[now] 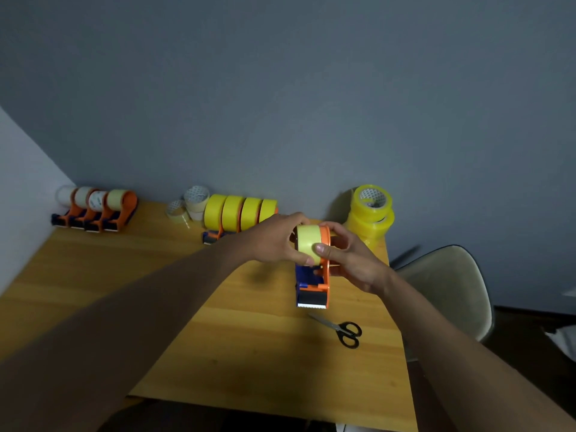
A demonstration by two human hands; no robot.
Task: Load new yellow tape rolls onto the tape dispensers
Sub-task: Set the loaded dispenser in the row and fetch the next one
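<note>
Left hand [274, 241] grips yellow roll [308, 244] seated in orange dispenser [314, 275]; right hand [349, 260] holds dispenser frame, thumb pressing roll face. Dispenser raised above table [218, 338], cutter toward viewer. Behind dispenser, left: four loaded dispensers [240, 213]. Far left: four dispensers with pale rolls [96, 207], apparently awaiting reload. Behind dispenser, right: spare yellow stack [371, 210]. Scissors [343, 330] nearer viewer than dispenser. Judged roughly halfway.

Dim, soft indoor light, perhaps from overhead; wide-angle bending at edges, forearms in deep shadow.
</note>
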